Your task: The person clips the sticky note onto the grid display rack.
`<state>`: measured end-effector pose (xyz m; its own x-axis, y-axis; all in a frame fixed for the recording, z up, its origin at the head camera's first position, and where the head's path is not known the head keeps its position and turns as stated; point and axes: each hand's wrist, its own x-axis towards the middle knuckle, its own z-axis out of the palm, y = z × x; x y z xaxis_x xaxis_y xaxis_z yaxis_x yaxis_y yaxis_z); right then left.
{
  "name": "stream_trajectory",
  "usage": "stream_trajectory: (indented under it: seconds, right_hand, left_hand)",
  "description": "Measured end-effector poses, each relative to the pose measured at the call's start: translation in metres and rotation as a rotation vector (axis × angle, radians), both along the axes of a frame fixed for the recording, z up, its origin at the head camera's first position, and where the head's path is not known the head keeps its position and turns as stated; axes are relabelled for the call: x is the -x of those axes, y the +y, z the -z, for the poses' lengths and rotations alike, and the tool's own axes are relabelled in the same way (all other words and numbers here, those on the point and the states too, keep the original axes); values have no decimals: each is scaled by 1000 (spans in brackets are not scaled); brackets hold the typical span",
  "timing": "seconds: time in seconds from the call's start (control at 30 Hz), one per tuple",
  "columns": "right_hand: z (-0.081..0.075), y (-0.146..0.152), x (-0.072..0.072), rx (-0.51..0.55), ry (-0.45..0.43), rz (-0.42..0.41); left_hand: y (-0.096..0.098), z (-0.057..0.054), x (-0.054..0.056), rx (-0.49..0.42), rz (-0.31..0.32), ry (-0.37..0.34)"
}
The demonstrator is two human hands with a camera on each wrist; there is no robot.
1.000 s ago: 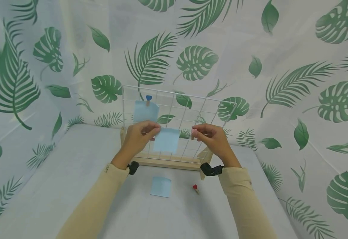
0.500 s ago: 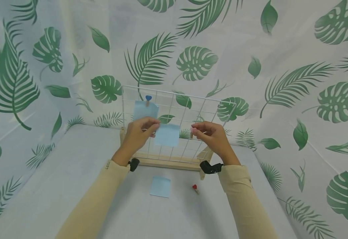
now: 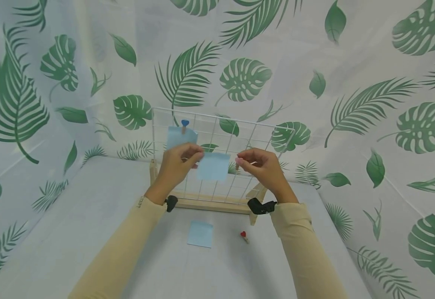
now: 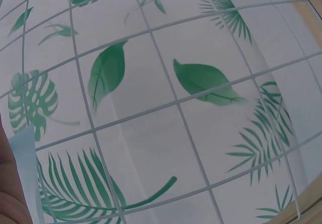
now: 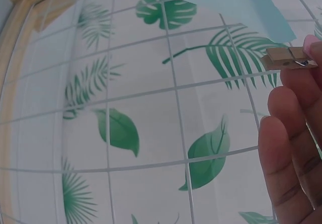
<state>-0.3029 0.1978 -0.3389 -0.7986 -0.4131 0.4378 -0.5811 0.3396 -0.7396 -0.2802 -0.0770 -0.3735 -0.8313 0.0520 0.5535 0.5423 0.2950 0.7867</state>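
Note:
Between thumb and fingers my left hand (image 3: 180, 166) pinches a light blue square of paper (image 3: 214, 167) by its upper left corner, in front of a white wire grid (image 3: 236, 187). My right hand (image 3: 264, 166) pinches a small wooden clothespin (image 5: 283, 57) with a pink top, just right of the paper. In the right wrist view the pin's wooden tip points toward the sheet, apart from it. Another blue sheet (image 3: 176, 139) hangs on the grid's upper left, held by a clothespin with a blue heart (image 3: 185, 123), and is partly hidden by my left hand.
The grid stands in a wooden base (image 3: 210, 204) on a white-covered table (image 3: 90, 232). Nearer on the table lie a blue paper square (image 3: 200, 234) and a red-heart clothespin (image 3: 244, 236). A leaf-printed backdrop (image 3: 292, 62) rises behind the grid.
My left hand has raised the blue paper and shifted it slightly right. My right hand, with the pink clothespin, has moved a little up and left, narrowing the gap to the paper.

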Motion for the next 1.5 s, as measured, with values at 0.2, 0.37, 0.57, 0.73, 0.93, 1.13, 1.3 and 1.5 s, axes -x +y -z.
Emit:
stream_trajectory:
  seconds: [0.2, 0.37, 0.57, 0.73, 0.93, 1.13, 1.3, 1.5]
  right_hand:
    - [-1, 0, 1, -5, -3, 10]
    - [-3, 1, 3, -10, 21, 8]
    - [-5, 1, 5, 2, 32, 17]
    - [-7, 2, 6, 1, 34, 16]
    - [-10, -2, 7, 4, 48, 5]
    - [-15, -4, 7, -25, 46, 41]
    - [-18, -5, 8, -37, 60, 39]
    - [-21, -8, 9, -37, 64, 45]
  left_hand:
    - [4, -4, 3, 19, -21, 14]
    - [7, -7, 5, 18, -33, 23]
    - [10, -11, 8, 10, -35, 29]
    - [11, -13, 10, -1, -30, 34]
    - [11, -15, 14, -15, -34, 23]
    - [11, -17, 17, -14, -36, 7]
    - [12, -17, 17, -20, -28, 10]
    - [11, -17, 21, -7, -47, 13]
